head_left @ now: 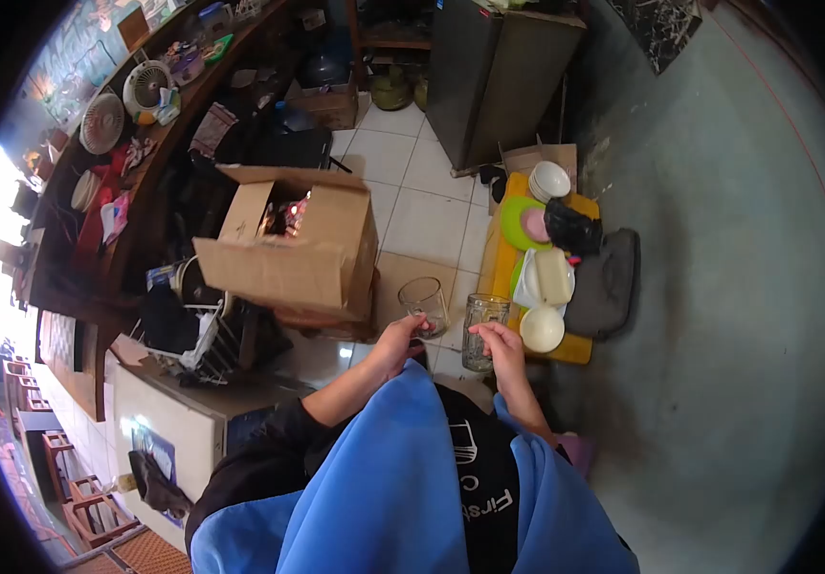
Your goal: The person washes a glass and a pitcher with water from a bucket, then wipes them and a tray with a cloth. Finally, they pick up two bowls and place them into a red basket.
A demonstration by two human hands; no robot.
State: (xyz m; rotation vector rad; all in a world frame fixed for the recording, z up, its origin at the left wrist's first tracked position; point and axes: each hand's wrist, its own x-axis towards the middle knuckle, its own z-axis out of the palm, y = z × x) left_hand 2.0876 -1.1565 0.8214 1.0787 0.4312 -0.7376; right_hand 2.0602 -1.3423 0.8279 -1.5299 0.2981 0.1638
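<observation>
Near the centre, my left hand (pixel 396 346) is closed on a clear glass mug (pixel 422 304), tilted with its round mouth facing up. Just to the right, my right hand (pixel 499 346) grips a second, taller glass mug (pixel 479 330) with a patterned wall. The two mugs are apart, held above the tiled floor. Beside the right mug stands a yellow low table (pixel 578 350) that bears a cream bowl (pixel 542 329), a pale rectangular container (pixel 554 277), a green plate (pixel 515 231) and stacked white bowls (pixel 550 181).
An open cardboard box (pixel 278 271) with shiny items inside stands left of the mugs. A grey bag (pixel 608 287) leans by the wall. Behind are a dark refrigerator (pixel 499 81) and a green gas cylinder (pixel 390 91). A cluttered wooden shelf (pixel 159 148) runs along the left.
</observation>
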